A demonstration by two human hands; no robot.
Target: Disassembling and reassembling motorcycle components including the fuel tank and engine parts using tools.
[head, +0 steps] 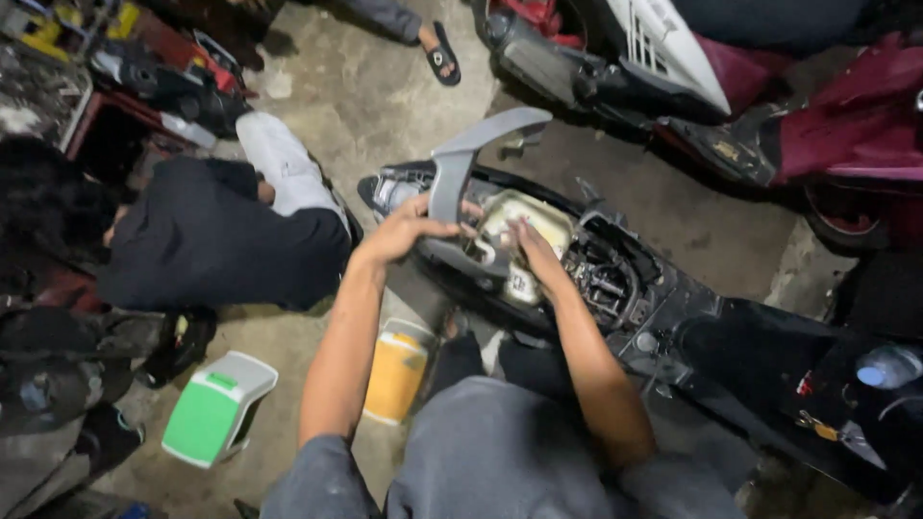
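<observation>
My left hand (409, 231) is clenched around the lower stem of the grey grab rail (471, 163), thumb over its front. My right hand (534, 252) pinches the rail's base bracket, fingers closed on it. The rail stands over the stripped black scooter (673, 317), just at 9 o'clock of the cream fuel tank (534, 216). It looks stiff, moulded and fairly light; I judge the thick stem the safest hold. At 7 o'clock lies a yellow container (396, 375), further out a green-and-white canister (216, 413). Another person crouches at 9 o'clock.
</observation>
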